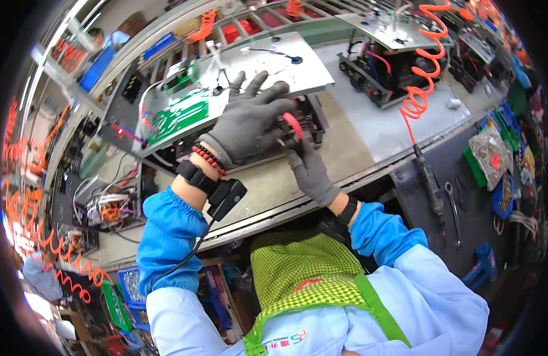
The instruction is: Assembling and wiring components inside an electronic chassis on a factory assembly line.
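Note:
My left hand (247, 124), in a grey glove, lies over a silvery metal plate (312, 59) with its fingers spread. Its thumb side is beside a short thick red cable (293, 126). Lower and to the right, my gloved right hand (314, 178) has its fingertips closed at the lower end of that cable. Under the plate is a dark metal chassis (315, 118), partly hidden by my hands. A green circuit board (179, 115) sits on the plate's left part, and a cable with a round black grommet (296, 60) crosses its far side.
A second chassis (381, 77) with a raised plate stands at the right. A coiled orange air hose (419, 89) drops to a power screwdriver (429, 184) beside a wrench (452, 204). Bins of small parts (502, 196) line the far right. Another unit with wires (111, 199) is at left.

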The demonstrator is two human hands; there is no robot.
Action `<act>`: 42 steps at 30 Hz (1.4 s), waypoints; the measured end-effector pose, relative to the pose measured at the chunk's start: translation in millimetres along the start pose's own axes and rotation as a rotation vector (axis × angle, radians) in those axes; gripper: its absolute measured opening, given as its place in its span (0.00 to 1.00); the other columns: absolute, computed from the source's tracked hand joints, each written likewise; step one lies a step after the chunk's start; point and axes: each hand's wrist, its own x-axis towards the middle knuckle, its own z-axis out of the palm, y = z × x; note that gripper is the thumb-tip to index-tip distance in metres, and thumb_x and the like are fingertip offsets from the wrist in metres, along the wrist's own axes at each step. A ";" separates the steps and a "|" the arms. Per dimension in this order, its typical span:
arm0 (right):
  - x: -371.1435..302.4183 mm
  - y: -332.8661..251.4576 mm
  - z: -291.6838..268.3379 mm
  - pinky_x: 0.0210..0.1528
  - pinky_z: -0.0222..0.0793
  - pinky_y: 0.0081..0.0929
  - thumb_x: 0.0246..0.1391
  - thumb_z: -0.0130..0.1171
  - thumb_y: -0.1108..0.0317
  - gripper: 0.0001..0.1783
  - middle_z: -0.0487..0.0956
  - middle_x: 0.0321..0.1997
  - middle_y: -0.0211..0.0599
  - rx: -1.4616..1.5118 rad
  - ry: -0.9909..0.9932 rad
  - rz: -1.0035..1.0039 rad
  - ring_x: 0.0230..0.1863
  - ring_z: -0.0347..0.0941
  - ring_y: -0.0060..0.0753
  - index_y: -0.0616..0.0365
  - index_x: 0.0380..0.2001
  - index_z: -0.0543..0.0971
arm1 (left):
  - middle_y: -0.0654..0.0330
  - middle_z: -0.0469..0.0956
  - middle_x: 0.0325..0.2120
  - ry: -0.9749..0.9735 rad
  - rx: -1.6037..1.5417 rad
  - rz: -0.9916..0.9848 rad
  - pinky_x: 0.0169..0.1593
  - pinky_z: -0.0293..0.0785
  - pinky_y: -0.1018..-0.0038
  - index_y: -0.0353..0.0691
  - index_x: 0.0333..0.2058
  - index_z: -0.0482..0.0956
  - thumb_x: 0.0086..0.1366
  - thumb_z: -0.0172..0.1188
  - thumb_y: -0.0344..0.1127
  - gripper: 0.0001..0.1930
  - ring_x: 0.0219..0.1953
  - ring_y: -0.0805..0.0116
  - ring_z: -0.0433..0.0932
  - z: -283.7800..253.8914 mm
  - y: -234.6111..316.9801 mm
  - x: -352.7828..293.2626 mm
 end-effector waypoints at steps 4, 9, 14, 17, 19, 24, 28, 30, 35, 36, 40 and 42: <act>42.1 0.4 -45.8 0.41 0.71 0.37 0.63 0.57 0.57 0.18 0.78 0.35 0.45 -0.302 -0.040 -0.336 0.38 0.76 0.47 0.59 0.48 0.73 | 0.62 0.75 0.54 0.052 -0.118 -0.023 0.69 0.47 0.47 0.50 0.42 0.79 0.58 0.61 0.41 0.13 0.62 0.51 0.68 21.6 -13.1 11.6; 31.0 6.0 -40.0 0.42 0.70 0.35 0.63 0.57 0.57 0.18 0.77 0.36 0.43 -0.017 -0.144 -0.093 0.37 0.74 0.41 0.60 0.47 0.74 | 0.58 0.77 0.52 0.104 -0.202 -0.040 0.67 0.57 0.51 0.44 0.41 0.78 0.58 0.60 0.35 0.11 0.56 0.53 0.74 19.7 -10.2 17.6; 23.6 -8.4 -55.1 0.55 0.69 0.37 0.57 0.62 0.54 0.28 0.74 0.48 0.52 -0.070 -0.173 0.071 0.52 0.73 0.47 0.61 0.55 0.71 | 0.49 0.76 0.50 0.041 -0.375 -0.074 0.62 0.62 0.54 0.41 0.43 0.80 0.55 0.61 0.31 0.14 0.54 0.46 0.73 23.1 -4.5 22.2; -2.0 -39.4 -135.3 0.64 0.62 0.47 0.52 0.62 0.41 0.42 0.66 0.62 0.54 -0.490 -0.277 0.047 0.61 0.65 0.56 0.54 0.63 0.64 | 0.47 0.76 0.50 0.021 -0.333 -0.059 0.65 0.58 0.54 0.41 0.42 0.80 0.55 0.62 0.32 0.14 0.56 0.45 0.71 30.6 -6.7 19.4; -32.0 -43.6 -198.3 0.62 0.63 0.49 0.52 0.62 0.42 0.41 0.68 0.60 0.54 -0.759 -0.067 -0.044 0.62 0.65 0.56 0.54 0.62 0.65 | 0.42 0.73 0.54 -0.007 -0.197 -0.024 0.61 0.65 0.57 0.35 0.44 0.78 0.64 0.58 0.39 0.15 0.57 0.42 0.71 29.5 -23.1 4.6; -210.4 -82.3 -375.5 0.59 0.64 0.43 0.44 0.69 0.54 0.29 0.75 0.48 0.48 -1.322 0.831 0.289 0.53 0.70 0.51 0.58 0.48 0.77 | 0.42 0.72 0.56 0.005 -0.191 -0.005 0.62 0.62 0.57 0.39 0.40 0.79 0.66 0.55 0.43 0.14 0.60 0.44 0.69 21.1 -20.9 5.9; -372.9 -86.2 -417.0 0.55 0.68 0.46 0.45 0.67 0.45 0.36 0.75 0.50 0.52 -1.601 1.064 0.933 0.53 0.72 0.52 0.58 0.52 0.72 | 0.43 0.74 0.53 0.036 -0.250 0.006 0.59 0.66 0.56 0.39 0.39 0.80 0.58 0.58 0.34 0.11 0.56 0.43 0.72 22.1 -13.6 10.5; -391.6 -85.2 -414.4 0.53 0.71 0.47 0.46 0.66 0.42 0.41 0.75 0.51 0.50 -1.598 0.950 1.340 0.53 0.74 0.52 0.57 0.56 0.69 | 0.44 0.75 0.51 0.055 -0.286 -0.020 0.59 0.66 0.56 0.39 0.38 0.80 0.58 0.59 0.34 0.10 0.55 0.43 0.73 31.0 -9.6 17.9; -389.3 -79.5 -461.1 0.52 0.72 0.48 0.47 0.65 0.50 0.35 0.78 0.46 0.58 -1.145 1.011 1.347 0.49 0.77 0.59 0.64 0.52 0.70 | 0.48 0.77 0.49 0.060 -0.237 -0.012 0.70 0.49 0.52 0.40 0.38 0.80 0.59 0.59 0.37 0.11 0.55 0.49 0.73 25.0 6.4 20.2; -389.3 -67.4 -470.5 0.51 0.72 0.48 0.47 0.64 0.53 0.31 0.79 0.43 0.59 -1.129 0.993 1.321 0.46 0.77 0.62 0.64 0.49 0.71 | 0.48 0.77 0.49 0.072 -0.230 -0.036 0.70 0.49 0.52 0.41 0.38 0.80 0.59 0.59 0.38 0.10 0.56 0.49 0.73 23.8 4.9 14.6; -338.8 -103.7 -415.1 0.45 0.75 0.40 0.50 0.63 0.61 0.22 0.80 0.38 0.48 -0.713 1.029 0.940 0.39 0.79 0.45 0.64 0.44 0.72 | 0.48 0.75 0.53 0.066 -0.146 -0.092 0.71 0.46 0.50 0.41 0.46 0.78 0.59 0.58 0.35 0.15 0.60 0.49 0.70 16.4 7.7 0.1; -315.3 -141.7 -365.2 0.42 0.76 0.33 0.53 0.61 0.67 0.19 0.77 0.35 0.39 -0.292 0.996 0.662 0.36 0.77 0.31 0.63 0.46 0.72 | 0.48 0.71 0.57 0.138 -0.111 -0.081 0.72 0.42 0.49 0.40 0.54 0.72 0.57 0.57 0.30 0.24 0.64 0.49 0.65 19.6 15.8 -0.7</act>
